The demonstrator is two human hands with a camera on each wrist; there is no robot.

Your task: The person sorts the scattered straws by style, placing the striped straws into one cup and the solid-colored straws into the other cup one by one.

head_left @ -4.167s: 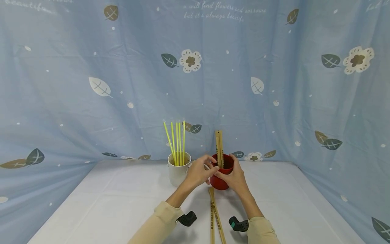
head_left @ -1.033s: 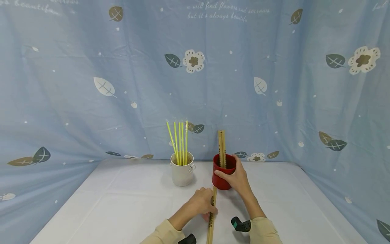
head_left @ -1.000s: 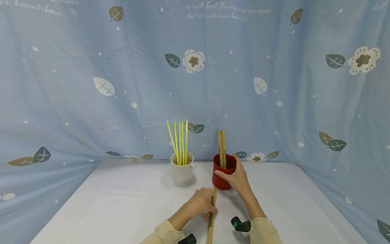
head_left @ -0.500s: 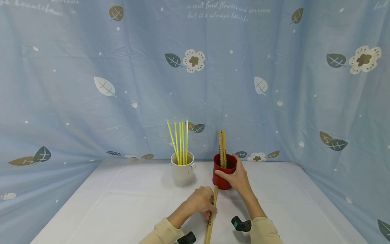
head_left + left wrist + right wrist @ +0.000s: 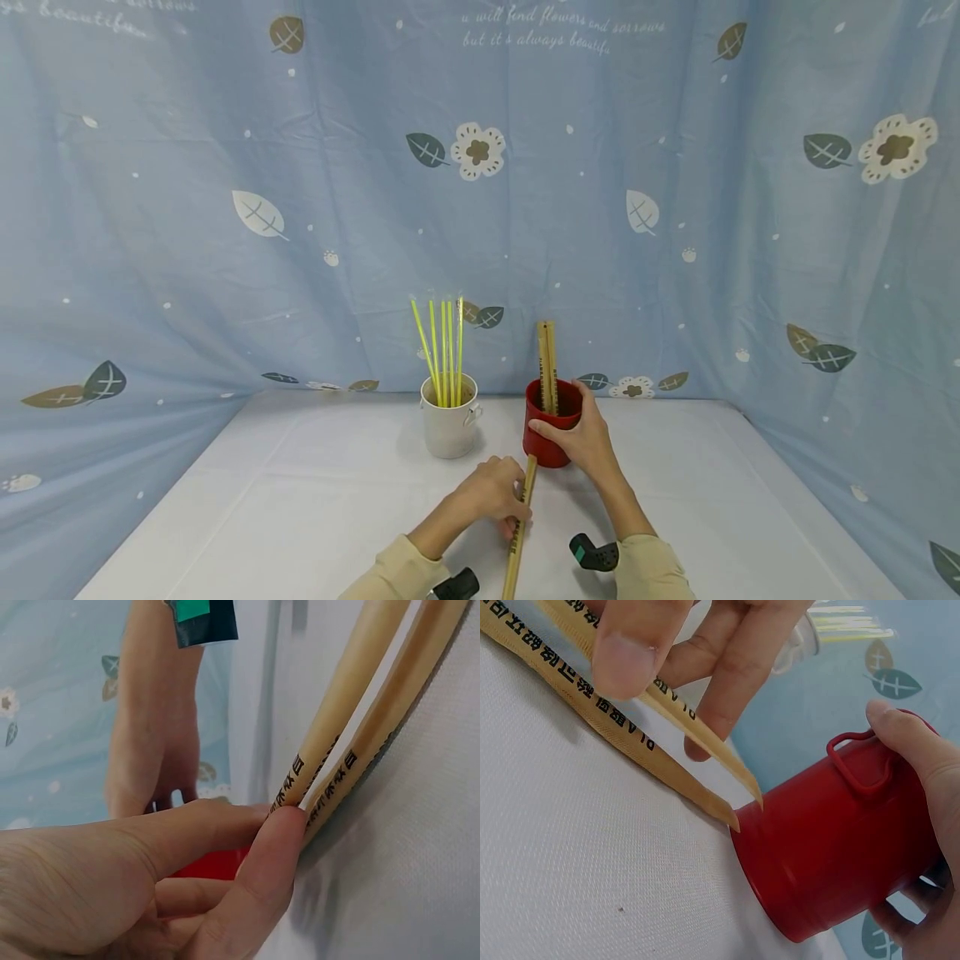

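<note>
My left hand [image 5: 489, 490] pinches a straw in a printed tan paper wrapper [image 5: 367, 656] between thumb and fingertips. In the right wrist view, a second wrapped straw [image 5: 664, 769] lies on the white cloth alongside the held one, whose tapered end is raised off the cloth near the cup's base. My right hand [image 5: 588, 435] grips a red metal cup [image 5: 542, 446] round its right side, the thumb in front near the rim. Several wrapped straws [image 5: 547, 358] stand upright in that cup. Its small wire handle [image 5: 866, 776] shows in the right wrist view.
Left of the red cup stands a white cup [image 5: 448, 433] holding several bright yellow straws [image 5: 444, 350]. A white cloth [image 5: 300, 500] covers the table. Behind it hangs a blue patterned curtain [image 5: 360, 208]. Black devices are worn at both wrists.
My left hand has left the red cup's rim and come down to the wrapped straws on the table. Since half a second ago it has barely moved. My right hand stays on the cup.
</note>
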